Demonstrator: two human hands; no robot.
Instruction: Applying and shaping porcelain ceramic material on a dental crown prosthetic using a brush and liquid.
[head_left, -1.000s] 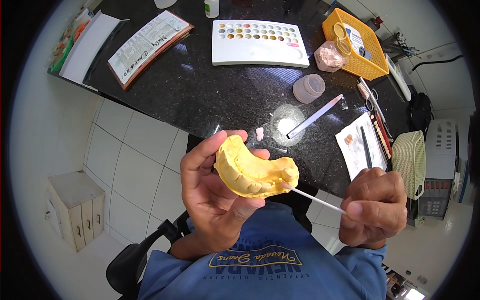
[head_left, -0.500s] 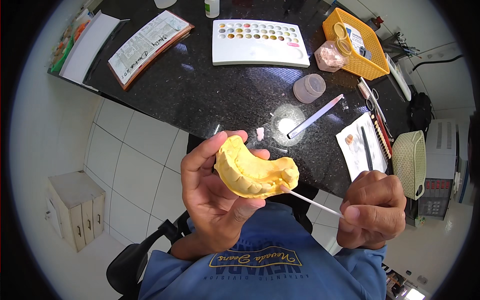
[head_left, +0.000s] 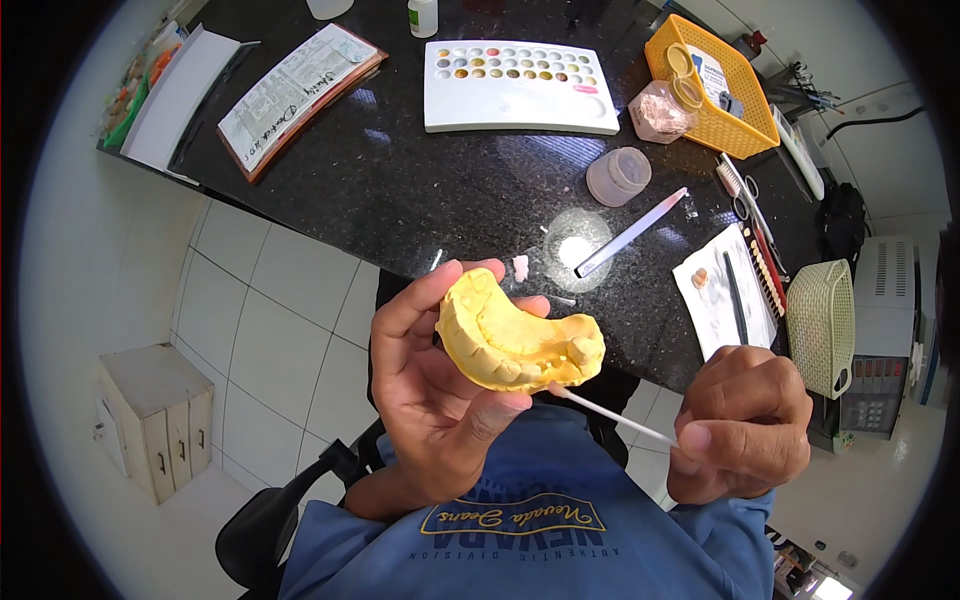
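Over the near edge of the dark speckled worktop, my left hand (head_left: 428, 405) grips a yellow dental cast (head_left: 478, 318), a curved arch with moulded teeth. The thumb presses on its near side and the fingers wrap behind it. From the right, my right hand (head_left: 742, 425) pinches a thin white cotton swab (head_left: 618, 417) by its end. The swab's pinkish tip meets the cast's lower rim, right of the left thumb. Beyond the cast, a small pink lump (head_left: 520, 267) lies on the worktop beside a round clear glass dish (head_left: 572, 225).
A purple-and-white stick-like tool (head_left: 632, 233) lies across the dish. Behind stand a translucent cup (head_left: 618, 177), a jar of pink powder (head_left: 661, 114), a white palette (head_left: 520, 112) and a yellow basket (head_left: 752, 130). At right are a white cloth (head_left: 705, 305) with a dark tool (head_left: 735, 298), and a pale green basket (head_left: 822, 325).
The cast has shifted slightly right and tilted in my left hand. The swab tip has slid left and down along the cast, to its lower rim.
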